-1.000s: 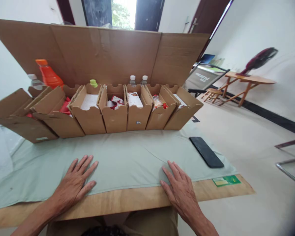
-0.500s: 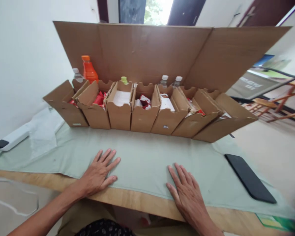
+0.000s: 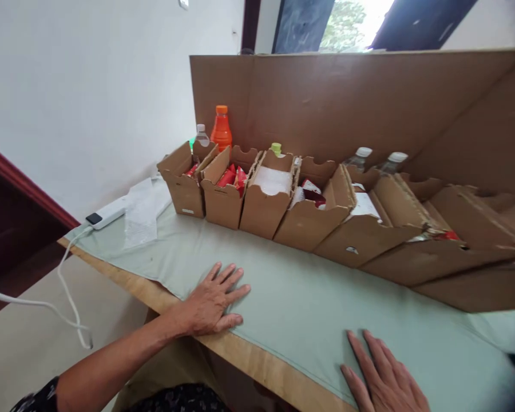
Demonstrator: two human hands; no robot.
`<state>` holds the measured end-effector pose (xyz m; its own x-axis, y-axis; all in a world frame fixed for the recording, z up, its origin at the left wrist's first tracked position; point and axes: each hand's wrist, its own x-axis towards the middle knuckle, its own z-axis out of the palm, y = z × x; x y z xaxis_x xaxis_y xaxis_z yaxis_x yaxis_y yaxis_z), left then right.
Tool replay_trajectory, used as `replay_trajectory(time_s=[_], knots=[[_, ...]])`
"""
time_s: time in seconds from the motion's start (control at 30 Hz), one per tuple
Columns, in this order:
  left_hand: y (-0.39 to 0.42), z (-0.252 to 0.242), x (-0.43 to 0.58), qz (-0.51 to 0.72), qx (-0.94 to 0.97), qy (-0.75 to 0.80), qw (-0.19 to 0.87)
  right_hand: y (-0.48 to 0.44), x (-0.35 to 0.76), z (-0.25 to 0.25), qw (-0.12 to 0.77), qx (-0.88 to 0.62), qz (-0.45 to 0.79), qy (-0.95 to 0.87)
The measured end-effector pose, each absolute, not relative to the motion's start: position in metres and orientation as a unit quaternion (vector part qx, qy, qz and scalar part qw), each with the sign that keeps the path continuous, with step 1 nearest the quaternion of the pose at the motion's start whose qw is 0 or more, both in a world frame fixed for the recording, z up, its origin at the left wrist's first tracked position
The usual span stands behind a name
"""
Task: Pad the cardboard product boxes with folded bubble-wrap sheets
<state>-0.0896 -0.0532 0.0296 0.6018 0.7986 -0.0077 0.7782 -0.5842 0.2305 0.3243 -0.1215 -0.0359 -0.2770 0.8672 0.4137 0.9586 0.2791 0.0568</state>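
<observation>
My left hand (image 3: 214,300) lies flat on the pale green cloth (image 3: 278,292) near the table's front edge, fingers spread, holding nothing. Farther right, my right hand (image 3: 384,375) also rests palm down on the cloth with its fingers apart; its wrist is cut off by the frame's bottom. Beyond both hands stands a row of several open cardboard bins. One bin (image 3: 223,203) holds red packets (image 3: 227,176), another (image 3: 264,212) holds white bubble wrap (image 3: 273,180), and a third (image 3: 311,226) has a dark red and white item in it. Neither hand touches the bins.
Behind the bins rises a tall cardboard panel (image 3: 326,97), with an orange bottle (image 3: 222,130) and white-capped bottles in front of it. At the left lie a power strip (image 3: 109,213) with a white cable and a clear plastic wrap (image 3: 141,214). A dark object shows at the right edge.
The view has turned left, so the bins and both hands appear farther right, and the phone has mostly left the frame. Both hands stay flat on the cloth.
</observation>
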Motion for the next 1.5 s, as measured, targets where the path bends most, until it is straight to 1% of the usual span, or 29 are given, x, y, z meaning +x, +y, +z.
replay_trajectory(time_s=[0.27, 0.63, 0.8, 0.93, 1.13, 1.23, 1.4, 1.5], knots=[[-0.054, 0.024, -0.09, 0.044, 0.899, 0.431, 0.069, -0.127, 0.318, -0.013, 0.108, -0.597, -0.158, -0.779], [-0.053, 0.003, -0.098, 0.107, 0.91, 0.401, -0.006, -0.133, 0.303, 0.003, 0.123, -0.648, -0.052, -0.75], [-0.052, -0.005, -0.101, 0.122, 0.912, 0.391, -0.03, -0.138, 0.303, 0.01, 0.184, -0.648, 0.009, -0.739], [-0.051, -0.008, -0.104, 0.117, 0.917, 0.377, -0.056, -0.143, 0.303, 0.012, 0.221, -0.643, 0.013, -0.733], [-0.05, -0.012, -0.105, 0.125, 0.92, 0.362, -0.087, -0.146, 0.312, 0.024, 0.311, -0.616, 0.002, -0.724], [-0.05, -0.013, -0.105, 0.138, 0.92, 0.356, -0.093, -0.138, 0.335, 0.056, 0.35, -0.615, -0.016, -0.707], [-0.051, -0.01, -0.103, 0.157, 0.922, 0.331, -0.124, -0.086, 0.407, 0.153, 0.386, -0.668, -0.078, -0.632], [-0.05, -0.008, -0.101, 0.159, 0.925, 0.315, -0.138, -0.033, 0.45, 0.208, 0.343, -0.718, -0.103, -0.597]])
